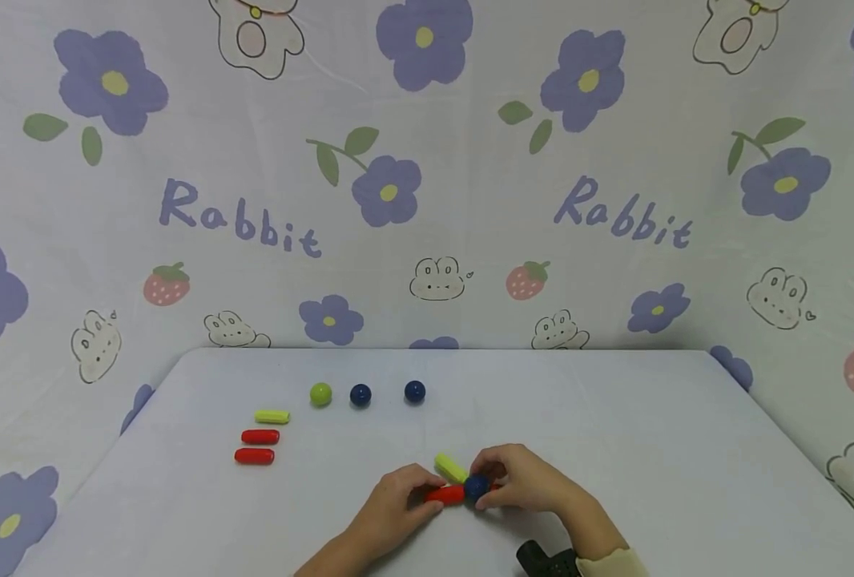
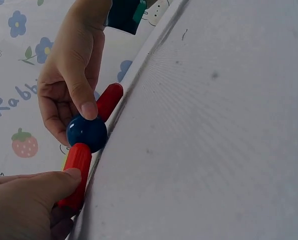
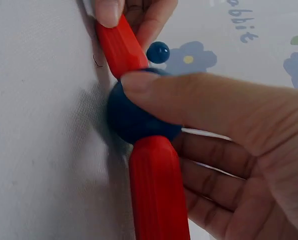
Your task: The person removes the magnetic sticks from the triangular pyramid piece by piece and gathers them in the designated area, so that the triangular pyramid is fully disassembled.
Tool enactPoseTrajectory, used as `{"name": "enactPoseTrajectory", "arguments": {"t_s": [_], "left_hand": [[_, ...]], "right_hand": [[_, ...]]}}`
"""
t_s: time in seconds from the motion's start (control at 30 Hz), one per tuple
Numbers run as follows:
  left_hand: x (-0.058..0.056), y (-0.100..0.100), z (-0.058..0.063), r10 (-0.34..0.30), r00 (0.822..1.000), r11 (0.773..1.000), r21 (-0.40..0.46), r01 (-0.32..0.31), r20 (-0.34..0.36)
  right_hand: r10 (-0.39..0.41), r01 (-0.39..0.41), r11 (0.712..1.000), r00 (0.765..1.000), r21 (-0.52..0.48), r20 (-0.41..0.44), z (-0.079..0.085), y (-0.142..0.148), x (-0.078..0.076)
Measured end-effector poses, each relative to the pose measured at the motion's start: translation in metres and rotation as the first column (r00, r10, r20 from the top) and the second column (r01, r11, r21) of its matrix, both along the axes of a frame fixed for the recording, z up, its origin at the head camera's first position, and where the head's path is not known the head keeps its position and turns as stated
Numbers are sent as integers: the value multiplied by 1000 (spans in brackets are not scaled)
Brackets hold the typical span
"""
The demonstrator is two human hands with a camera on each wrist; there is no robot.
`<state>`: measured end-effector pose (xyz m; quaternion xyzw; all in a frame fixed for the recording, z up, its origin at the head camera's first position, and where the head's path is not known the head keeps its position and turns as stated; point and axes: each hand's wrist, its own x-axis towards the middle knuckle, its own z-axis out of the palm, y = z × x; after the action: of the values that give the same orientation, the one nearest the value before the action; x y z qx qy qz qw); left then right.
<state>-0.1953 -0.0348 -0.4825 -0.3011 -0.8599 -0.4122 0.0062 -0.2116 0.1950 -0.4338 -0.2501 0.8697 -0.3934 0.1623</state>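
In the head view my left hand pinches a red ridged stick between thumb and fingers. My right hand grips a dark blue ball, its thumb lying across the front in the right wrist view. That first stick's end meets the ball. On the ball's opposite side a second red stick sticks out, in line with the first. Mostly hidden by the right hand from above, it shows plainly in both wrist views. Just behind the ball lies a yellow-green stick, its near end close to the ball.
On the white table, a green ball and two dark blue balls stand in a back row. Farther left lie a yellow-green stick and two red sticks. A patterned cloth hangs behind.
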Motion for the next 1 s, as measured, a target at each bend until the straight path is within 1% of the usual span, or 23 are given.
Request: {"name": "enactPoseTrajectory", "arguments": {"t_s": [0.13, 0.23, 0.3, 0.4, 0.5, 0.7, 0.87, 1.0], "left_hand": [[-1, -1, 1, 12, 1000, 1000, -6, -12, 19], [-1, -2, 0, 14, 1000, 999, -34, -14, 7], [-1, -2, 0, 13, 1000, 998, -53, -13, -12], [-1, -2, -1, 8, 999, 998, -64, -10, -34], [-2, -3, -1, 13, 999, 998, -68, -15, -32], [-3, -3, 1, 29, 1000, 999, -43, -28, 12], [-4, -6, 2, 11, 998, 1000, -15, -10, 63], [-7, -9, 2, -10, 995, 1000, 13, 9, 104]], "right_hand": [[22, -22, 1000, 999, -17, 24, -1, -5, 1], [18, -18, 1000, 1000, -13, 12, -2, -8, 2], [10, -10, 1000, 1000, -8, 0, -4, -11, 3], [1, -1, 1000, 1000, 5, -21, -5, -12, 3], [-4, 4, 1000, 1000, 10, -26, -5, -11, 2], [-4, 4, 1000, 1000, 0, -22, -5, -6, 0], [8, -9, 1000, 1000, -13, -19, -6, -4, 0], [9, -9, 1000, 1000, -14, 1, -6, -4, 0]]}}
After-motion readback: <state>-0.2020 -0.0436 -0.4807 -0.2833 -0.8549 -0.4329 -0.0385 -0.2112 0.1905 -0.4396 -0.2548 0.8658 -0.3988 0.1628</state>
